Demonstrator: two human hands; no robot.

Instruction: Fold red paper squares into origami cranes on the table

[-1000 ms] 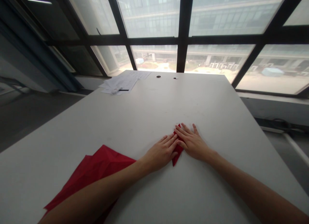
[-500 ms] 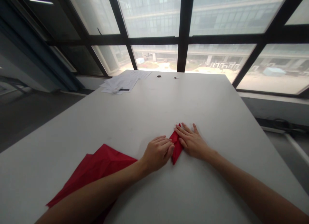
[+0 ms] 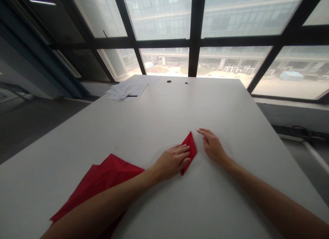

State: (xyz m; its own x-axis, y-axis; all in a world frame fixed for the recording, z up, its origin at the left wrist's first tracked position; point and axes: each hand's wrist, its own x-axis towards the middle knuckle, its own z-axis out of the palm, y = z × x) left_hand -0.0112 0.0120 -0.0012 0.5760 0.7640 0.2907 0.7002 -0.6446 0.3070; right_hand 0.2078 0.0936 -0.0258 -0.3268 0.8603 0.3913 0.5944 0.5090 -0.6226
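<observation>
A small folded red sheet [image 3: 192,150], paper or cloth, lies on the white table in a narrow diamond shape with pointed ends and a crease line near its top. My left hand [image 3: 174,160] rests flat across its left side, fingers stretched out together and pressing on it, which hides part of the folds. Just right of the sheet, my right hand [image 3: 214,145] is apart from it, with its fingers extended and nothing in them. A larger red sheet [image 3: 102,177] with creases spreads out on the left, partly covered by my left forearm.
Loose white printed papers [image 3: 132,87] sit at the table's far left corner. Two small round dark spots, one a hole [image 3: 169,81], show near the far edge. Beyond the white table [image 3: 221,105] stand large dark-framed windows [image 3: 159,43].
My right hand has lifted off the folded sheet and moved right. My left hand has flattened and slid slightly onto the sheet, uncovering its top and right side.
</observation>
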